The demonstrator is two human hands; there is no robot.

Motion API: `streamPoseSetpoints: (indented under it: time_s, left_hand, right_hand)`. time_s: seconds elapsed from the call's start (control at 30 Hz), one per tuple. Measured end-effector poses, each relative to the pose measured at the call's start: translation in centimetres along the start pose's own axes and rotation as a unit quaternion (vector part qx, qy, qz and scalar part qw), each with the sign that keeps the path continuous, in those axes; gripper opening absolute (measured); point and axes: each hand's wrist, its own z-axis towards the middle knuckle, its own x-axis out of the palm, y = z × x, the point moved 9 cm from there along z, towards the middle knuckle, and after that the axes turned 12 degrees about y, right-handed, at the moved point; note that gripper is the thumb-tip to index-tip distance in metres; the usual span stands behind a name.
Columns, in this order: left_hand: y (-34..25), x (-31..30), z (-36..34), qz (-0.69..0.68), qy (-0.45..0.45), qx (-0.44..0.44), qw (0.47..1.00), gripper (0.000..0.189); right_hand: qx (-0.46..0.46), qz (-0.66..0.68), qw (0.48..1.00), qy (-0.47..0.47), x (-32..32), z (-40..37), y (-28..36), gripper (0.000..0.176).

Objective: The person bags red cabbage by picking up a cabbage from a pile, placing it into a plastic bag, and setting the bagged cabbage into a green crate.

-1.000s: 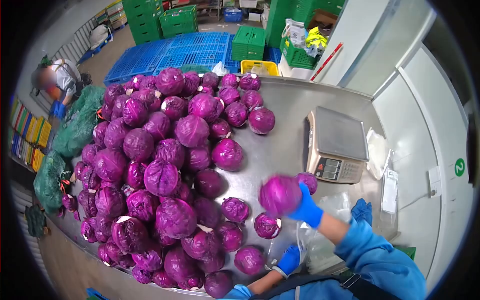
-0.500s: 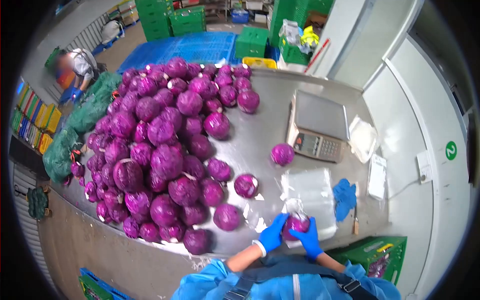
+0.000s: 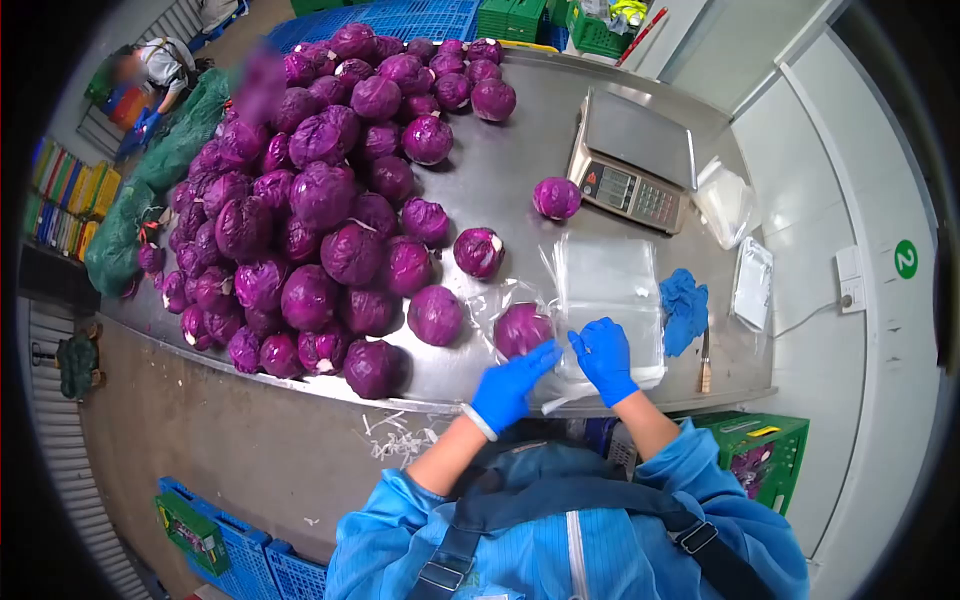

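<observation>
One red cabbage (image 3: pixel 522 330) lies at the near edge of the table inside a clear plastic bag (image 3: pixel 482 312), whose crinkled film spreads around it. My left hand (image 3: pixel 512 388), in a blue glove, is just below this cabbage, fingers stretched out to the right along its near side. Over the near left part of a stack of clear plastic bags (image 3: pixel 610 270) is my right hand (image 3: pixel 603 362), also gloved in blue. Its fingers are curled in with the thumb; what they pinch, if anything, is too small to make out.
A big heap of red cabbages (image 3: pixel 320 195) covers the table's left side. Single cabbages (image 3: pixel 479 252) lie nearer. A weighing scale (image 3: pixel 635 160) stands at the back right. Crumpled blue gloves (image 3: pixel 684 310) and a knife (image 3: pixel 706 370) lie at right; a green crate (image 3: pixel 760 455) stands below.
Both hands were around a cabbage over the bag stack. The cabbage now lies bagged further left, and my right hand has come off it. The view has tilted down.
</observation>
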Motion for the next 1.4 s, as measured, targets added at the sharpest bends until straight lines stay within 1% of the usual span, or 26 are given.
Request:
streamPoseSetpoints:
  time_s: [0.03, 0.07, 0.1, 0.17, 0.23, 0.27, 0.37, 0.4, 0.5, 0.53, 0.63, 0.67, 0.7, 0.77, 0.8, 0.83, 0.9, 0.93, 1.0, 1.03, 1.1, 1.13, 1.23, 1.27, 1.37, 1.4]
  left_hand:
    - [-0.7, -2.0, -0.5, 0.029, -0.025, 0.022, 0.999, 0.072]
    - [-2.3, -4.5, -1.2, 0.040, -0.071, 0.044, 0.996, 0.058]
    - [-3.8, -6.3, -2.0, 0.044, -0.092, 0.063, 0.993, 0.051]
    - [-3.5, -5.6, -3.8, 0.018, -0.085, 0.050, 0.995, 0.037]
    - [-4.0, -4.9, -6.0, 0.032, -0.181, 0.006, 0.983, 0.037]
    - [-4.4, -4.3, -7.3, 0.038, -0.225, -0.016, 0.974, 0.037]
    - [-3.5, -2.1, -10.9, 0.158, -0.227, -0.218, 0.936, 0.047]
    - [1.2, 3.3, -13.1, 0.111, 0.042, -0.388, 0.914, 0.065]
    - [-1.3, 6.0, -15.4, 0.175, 0.068, -0.345, 0.919, 0.069]
    - [-2.8, 5.0, -15.7, 0.191, 0.003, -0.320, 0.928, 0.073]
    - [-3.5, 4.6, -16.8, 0.065, -0.129, -0.312, 0.939, 0.074]
    - [-1.6, 6.8, -17.7, 0.001, -0.026, -0.403, 0.915, 0.074]
    - [-1.7, 7.3, -18.1, 0.014, -0.016, -0.395, 0.919, 0.073]
    - [-1.8, 8.2, -18.4, 0.039, 0.005, -0.372, 0.927, 0.071]
    - [-2.2, 7.7, -18.7, 0.014, -0.029, -0.378, 0.925, 0.065]
    - [-1.2, 8.9, -19.4, -0.110, -0.061, -0.364, 0.923, 0.062]
    - [1.4, 11.7, -21.4, -0.349, -0.131, -0.324, 0.870, 0.058]
    - [1.0, 11.2, -21.3, -0.280, -0.086, -0.354, 0.888, 0.057]
    - [1.5, 12.7, -22.0, -0.426, -0.137, -0.338, 0.828, 0.056]
    - [1.7, 13.3, -21.9, -0.493, -0.161, -0.323, 0.791, 0.056]
    - [-0.8, 12.1, -20.9, -0.542, -0.179, -0.359, 0.738, 0.055]
    - [-1.5, 11.9, -20.7, -0.578, -0.185, -0.363, 0.707, 0.055]
    - [-1.4, 12.9, -20.9, -0.698, -0.220, -0.343, 0.589, 0.055]
    - [-1.2, 13.4, -21.1, -0.738, -0.233, -0.330, 0.540, 0.055]
    - [-0.6, 14.1, -21.0, -0.728, -0.176, -0.276, 0.603, 0.056]
    - [-1.3, 13.7, -20.7, -0.733, -0.178, -0.281, 0.594, 0.056]
  right_hand:
    - [-0.016, 0.020, 0.999, -0.022, -0.7, -1.1, 0.4, 0.019]
    - [-0.032, 0.039, 0.998, -0.044, -1.9, -2.7, 1.1, 0.023]
    - [-0.047, 0.057, 0.995, -0.065, -3.1, -4.5, 1.6, 0.030]
    - [-0.018, 0.084, 0.996, 0.019, -1.8, -7.5, 1.5, 0.035]
    - [0.026, 0.133, 0.981, 0.141, 1.4, -10.5, 1.1, 0.038]
    - [0.034, 0.145, 0.977, 0.153, 2.5, -12.0, 1.1, 0.040]
    - [0.055, 0.174, 0.965, 0.188, 5.8, -15.0, 1.1, 0.044]
    - [0.060, 0.179, 0.962, 0.200, 6.5, -15.6, 1.3, 0.046]
    - [0.054, 0.178, 0.959, 0.214, 7.3, -17.1, 1.8, 0.052]
    - [0.057, 0.179, 0.959, 0.213, 7.3, -17.5, 1.7, 0.053]
    - [0.051, 0.199, 0.952, 0.227, 6.8, -18.1, 1.3, 0.054]
    - [0.041, 0.214, 0.951, 0.220, 7.1, -18.4, 1.1, 0.054]
    - [0.030, 0.227, 0.950, 0.211, 7.1, -18.5, 0.9, 0.055]
    - [0.038, 0.157, 0.944, 0.288, 8.1, -19.1, 0.0, 0.051]
    - [0.043, 0.123, 0.936, 0.327, 8.4, -19.7, -0.3, 0.049]
    - [0.034, 0.069, 0.948, 0.308, 6.8, -19.7, 0.1, 0.044]
    - [0.008, -0.036, 0.963, 0.268, 3.0, -19.7, 1.8, 0.034]
    - [-0.040, -0.003, 0.983, 0.180, -0.2, -19.0, 3.9, 0.029]
    - [-0.129, 0.069, 0.989, -0.004, -5.8, -18.1, 8.3, 0.023]
    - [-0.212, 0.103, 0.972, 0.000, -5.1, -18.2, 10.7, 0.023]
    - [-0.279, 0.163, 0.942, 0.096, -2.3, -17.9, 15.8, 0.021]
    - [-0.305, 0.170, 0.935, 0.056, -1.9, -17.7, 17.4, 0.017]
    - [-0.284, 0.119, 0.942, 0.133, 2.5, -16.9, 20.0, 0.019]
    - [-0.297, 0.139, 0.937, 0.119, 2.4, -17.3, 19.8, 0.021]
    - [-0.325, 0.133, 0.907, 0.233, 3.5, -17.9, 19.3, 0.023]
    - [-0.328, 0.143, 0.906, 0.227, 2.2, -18.4, 18.5, 0.023]
